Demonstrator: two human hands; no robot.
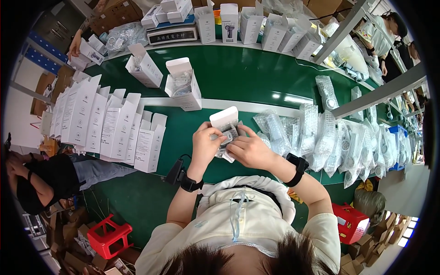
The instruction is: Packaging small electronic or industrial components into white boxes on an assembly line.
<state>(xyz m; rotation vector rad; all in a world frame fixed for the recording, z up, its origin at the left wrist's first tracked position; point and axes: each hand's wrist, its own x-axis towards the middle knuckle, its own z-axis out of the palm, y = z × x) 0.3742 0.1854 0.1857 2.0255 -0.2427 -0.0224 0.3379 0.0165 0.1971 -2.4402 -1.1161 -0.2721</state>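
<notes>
Above the green worktop (181, 130), an open white carton (224, 117) is gripped between the left hand (206, 143) and right hand (250, 147), fingers curled around a plastic-wrapped item (231, 133) at its mouth.

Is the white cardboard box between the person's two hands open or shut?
Open: the box has its flap raised, left hand and right hand below it.

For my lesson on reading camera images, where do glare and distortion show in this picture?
In the head view, the white strip curves with fisheye distortion; in the head view, bright reflections glare on the green work surface; in the head view, the bubble-wrapped packages glint, while the raised flap of the handled box looks well lit.
</notes>
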